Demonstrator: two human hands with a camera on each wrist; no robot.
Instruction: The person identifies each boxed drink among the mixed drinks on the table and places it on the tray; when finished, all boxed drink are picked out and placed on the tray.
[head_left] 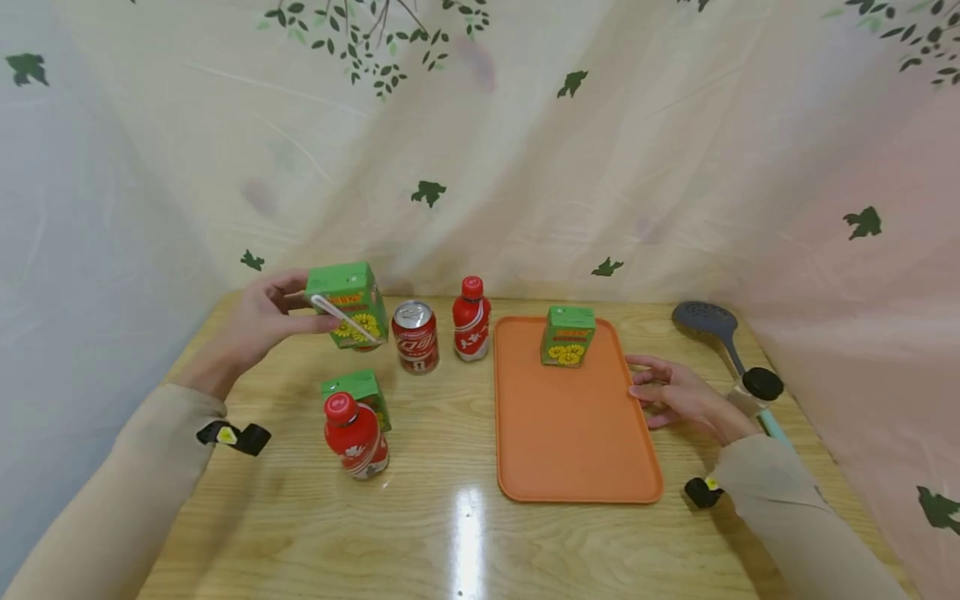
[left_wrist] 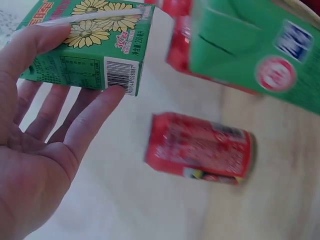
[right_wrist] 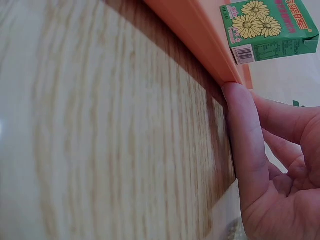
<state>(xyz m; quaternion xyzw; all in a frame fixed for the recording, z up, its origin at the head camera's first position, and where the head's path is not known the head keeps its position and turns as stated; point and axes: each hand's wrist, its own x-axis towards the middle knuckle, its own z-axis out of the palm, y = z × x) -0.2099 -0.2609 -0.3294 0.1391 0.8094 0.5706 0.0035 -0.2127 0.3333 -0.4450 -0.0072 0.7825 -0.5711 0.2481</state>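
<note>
1. The desk (head_left: 337,533), wood-grained, carries everything except what I hold up.
2. The orange tray (head_left: 577,425) lies flat on its right half.
3. My left hand (head_left: 266,312) is clamped on a green drink carton (head_left: 348,302), thumb across its front; my right hand (head_left: 671,392) has its fingers loosely apart, touching the tray's right rim.
4. Two red bottles stand upright: the far bottle (head_left: 472,329) just left of the tray, the near bottle (head_left: 356,437) in front of the second carton (head_left: 358,386).
5. The red can (head_left: 416,337) stands between my held carton and the far bottle.
6. That held carton is in the air, left of the can; a third carton (head_left: 567,337) stands at the tray's far end. I judge this the carrying step; the next move seems to call for a firm pinch and clearance over can and bottle.
7. A white straw (head_left: 360,329) slants across the held carton's front, beside my thumb.
</note>
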